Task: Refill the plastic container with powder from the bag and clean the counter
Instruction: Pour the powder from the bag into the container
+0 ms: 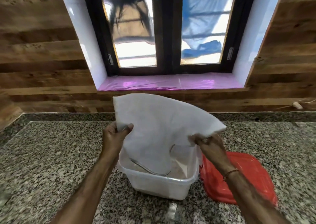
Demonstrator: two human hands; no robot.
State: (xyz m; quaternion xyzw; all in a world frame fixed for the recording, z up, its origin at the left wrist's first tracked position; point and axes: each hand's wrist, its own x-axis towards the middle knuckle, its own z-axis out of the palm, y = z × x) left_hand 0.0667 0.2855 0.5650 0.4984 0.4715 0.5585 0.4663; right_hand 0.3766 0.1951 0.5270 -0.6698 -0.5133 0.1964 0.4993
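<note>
A white plastic bag [159, 126] is held upturned over a clear square plastic container [164, 184] on the granite counter [51, 155]. The bag's lower end hangs down inside the container. My left hand [116, 136] pinches the bag's left edge. My right hand [210, 147] grips its right corner. Pale powder [177, 169] lies in the container's bottom, and a thin metal wire handle [147, 169] curves across the inside. The bag hides the container's far wall.
A red lid [239, 177] lies flat on the counter, touching the container's right side, partly under my right forearm. A wood-panelled wall and a window with a pink sill [171, 83] rise behind the counter.
</note>
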